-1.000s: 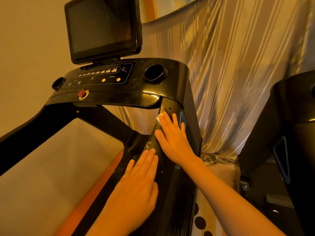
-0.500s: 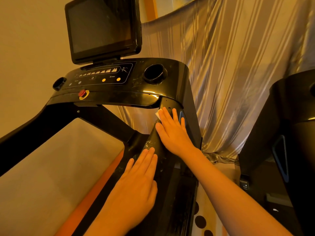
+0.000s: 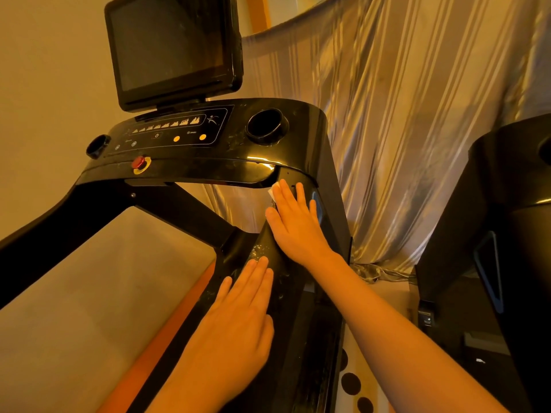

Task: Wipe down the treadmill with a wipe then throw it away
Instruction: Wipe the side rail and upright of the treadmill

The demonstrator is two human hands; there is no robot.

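White wipe (image 3: 272, 190) peeks from under the straight fingers (image 3: 285, 195) of the right hand (image 3: 298, 226), pressed flat to the upright (image 3: 299, 308) of the treadmill (image 3: 301, 129) just below the console (image 3: 238, 138) — likely to scrub off dust — while the left hand (image 3: 238, 320), open and empty, braces lower down.

A plain wall (image 3: 44, 84) is seen at left, and a shiny striped curtain (image 3: 402, 129) is hung behind. The room is bathed in warm amber light.
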